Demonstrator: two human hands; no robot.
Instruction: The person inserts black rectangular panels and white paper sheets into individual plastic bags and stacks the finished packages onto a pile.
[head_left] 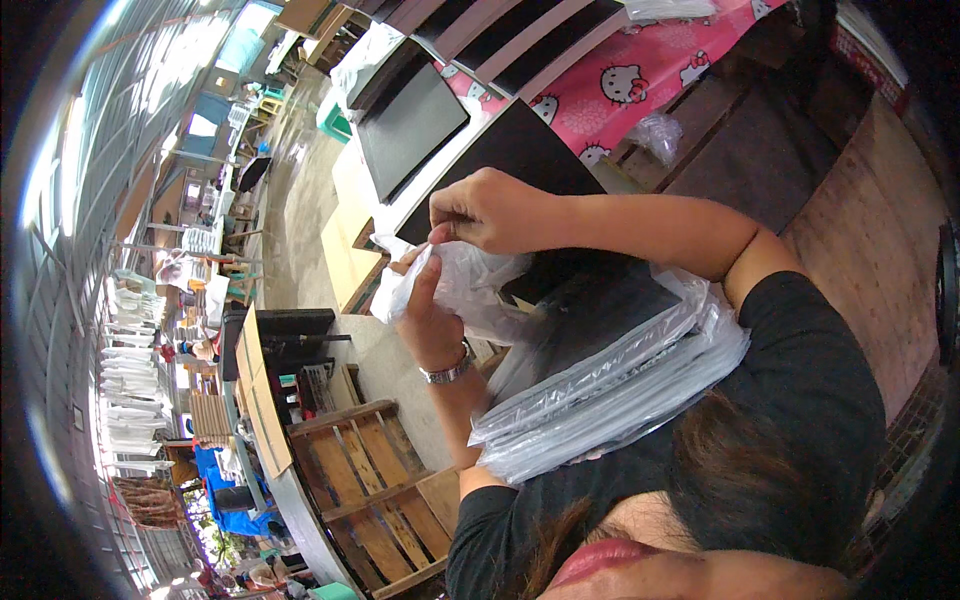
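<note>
My left hand [432, 325], with a metal watch on its wrist, grips a crumpled, translucent white plastic bag [475, 285]. My right hand [500, 212] has its fingers curled and pinched at the bag's upper edge, close to the left fingertips. Against my chest, between the forearms, rests a stack of clear plastic sleeves [610, 390]. Below the bag and the sleeves is a dark surface, partly blurred. Just beyond my right hand lies a flat black panel [510, 150], with another black panel [412, 125] farther off.
Black strips [530, 45] lie at the far side by a pink cartoon-print cloth [610, 90]. A clear plastic bundle [657, 137] sits near it. Wooden pallets [370, 490] stand at the left, beside a long table [262, 400]. White items hang along the far left wall.
</note>
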